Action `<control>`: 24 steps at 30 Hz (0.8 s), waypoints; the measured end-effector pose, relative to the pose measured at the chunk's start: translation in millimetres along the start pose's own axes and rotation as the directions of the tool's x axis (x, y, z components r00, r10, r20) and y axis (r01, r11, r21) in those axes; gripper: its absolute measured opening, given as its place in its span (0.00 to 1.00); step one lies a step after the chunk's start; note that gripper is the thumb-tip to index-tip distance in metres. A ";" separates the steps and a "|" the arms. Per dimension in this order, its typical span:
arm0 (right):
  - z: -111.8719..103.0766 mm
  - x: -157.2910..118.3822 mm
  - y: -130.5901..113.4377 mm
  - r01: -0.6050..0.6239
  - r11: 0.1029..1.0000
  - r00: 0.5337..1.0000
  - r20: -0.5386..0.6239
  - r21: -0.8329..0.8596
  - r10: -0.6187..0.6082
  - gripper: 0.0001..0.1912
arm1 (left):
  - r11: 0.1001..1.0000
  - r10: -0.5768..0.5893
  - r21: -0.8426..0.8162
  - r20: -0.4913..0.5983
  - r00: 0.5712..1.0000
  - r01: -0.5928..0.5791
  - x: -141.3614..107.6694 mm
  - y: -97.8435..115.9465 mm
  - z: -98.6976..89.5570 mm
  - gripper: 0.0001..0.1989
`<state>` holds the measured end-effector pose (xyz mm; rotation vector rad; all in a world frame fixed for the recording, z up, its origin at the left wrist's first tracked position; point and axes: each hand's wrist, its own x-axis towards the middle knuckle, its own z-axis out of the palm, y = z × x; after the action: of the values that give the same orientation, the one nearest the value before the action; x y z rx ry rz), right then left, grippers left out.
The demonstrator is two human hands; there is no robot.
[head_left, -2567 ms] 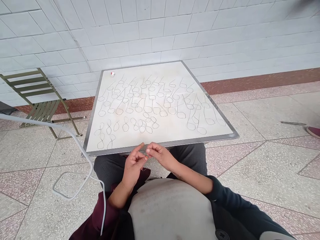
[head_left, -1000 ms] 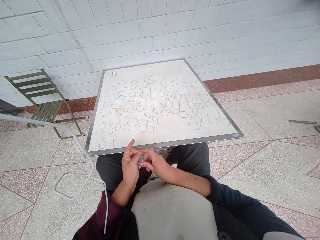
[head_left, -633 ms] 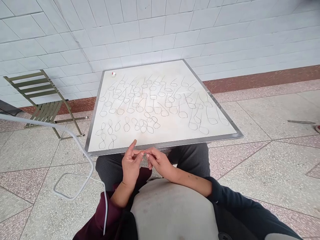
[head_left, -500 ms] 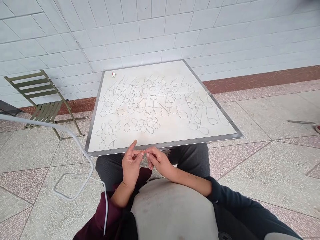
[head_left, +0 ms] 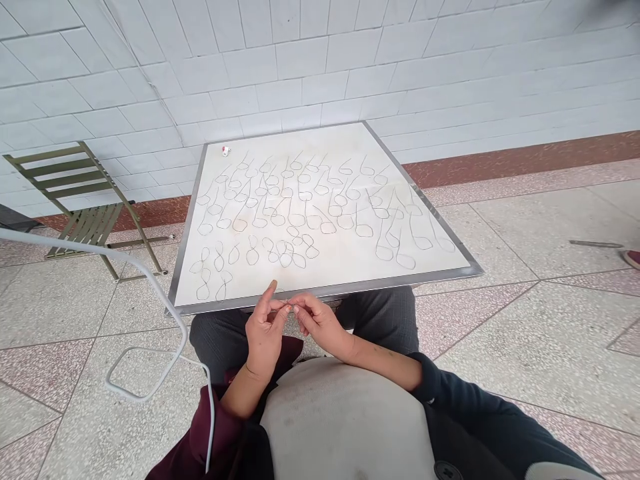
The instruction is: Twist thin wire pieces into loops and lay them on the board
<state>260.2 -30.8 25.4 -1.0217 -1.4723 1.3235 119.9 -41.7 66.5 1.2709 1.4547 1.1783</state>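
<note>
Pinching fine wire [head_left: 287,303], the hands [head_left: 264,339] [head_left: 325,328] meet fingertip to fingertip.

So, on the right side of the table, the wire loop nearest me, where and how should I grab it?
Probably best pinched at its near rim: bring the right hand over the near edge of the table to that wire loop. Its rounded end faces that edge with nothing in between, while its thin tail runs away toward other wires.
</note>
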 end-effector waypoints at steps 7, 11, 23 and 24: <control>-2.7 -0.2 3.0 0.047 0.999 0.998 -0.034 -0.020 -0.048 0.10 | 0.998 0.003 0.059 0.016 1.000 -0.004 -1.6 -3.0 -0.9 0.29; -3.3 1.4 -2.1 0.100 0.991 0.993 -0.049 -0.088 -0.105 0.09 | 1.000 -0.020 -0.009 0.008 1.000 0.020 -0.8 -7.7 0.0 0.30; -4.7 -0.1 1.4 -0.035 0.999 0.999 0.032 0.031 0.034 0.11 | 0.983 0.065 0.171 0.023 0.998 -0.068 0.9 -3.1 0.6 0.29; -5.4 0.4 2.2 -0.060 0.995 0.997 0.060 0.075 0.055 0.12 | 0.982 0.065 0.175 0.025 0.998 -0.069 0.9 -3.3 0.7 0.29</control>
<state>265.3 -28.8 23.5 -0.9896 -1.4328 1.4510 119.8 -40.9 63.1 1.4576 1.5398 1.0967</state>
